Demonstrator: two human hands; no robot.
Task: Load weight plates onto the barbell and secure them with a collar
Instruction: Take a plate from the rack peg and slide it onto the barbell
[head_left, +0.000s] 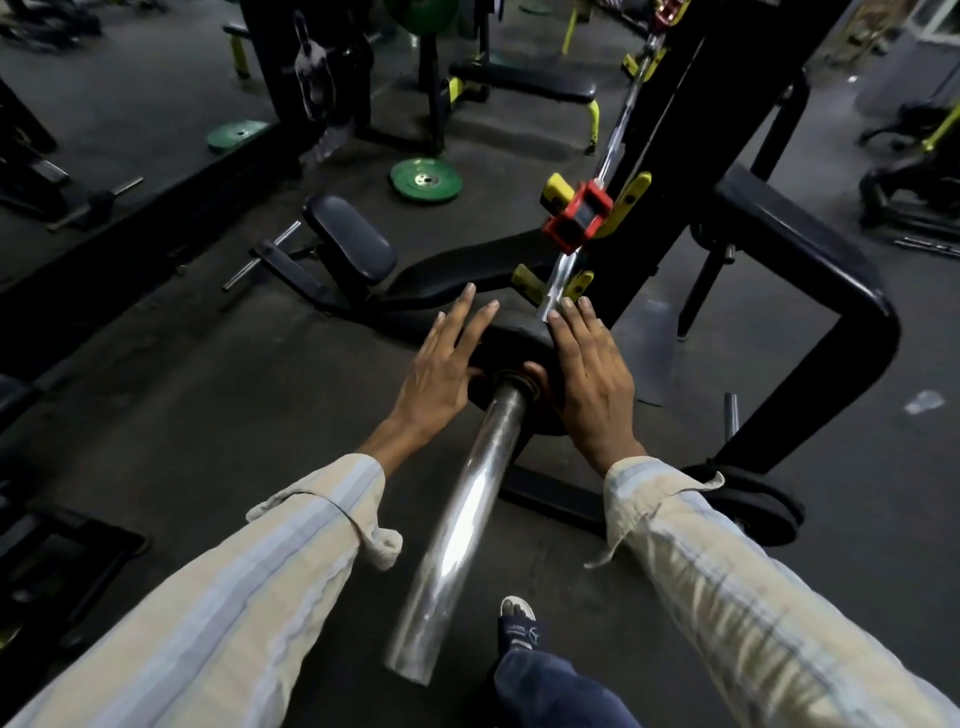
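A chrome barbell sleeve (457, 525) runs from the bottom centre up towards the rack. A black weight plate (511, 340) sits on the sleeve, partway along it. My left hand (447, 364) presses flat on the plate's left side with straight fingers. On the plate's right side lies my right hand (587, 374), also flat, its thumb beside the sleeve. A red collar (576, 218) is on the bar further up, next to the yellow rack hooks (628, 200).
A black bench (395, 275) lies under the bar. Two green plates (426, 179) (236, 136) lie on the floor behind it. The black rack frame (810, 270) stands at right, with a black plate (753, 506) by its foot. My sandalled foot (517, 623) is below the sleeve end.
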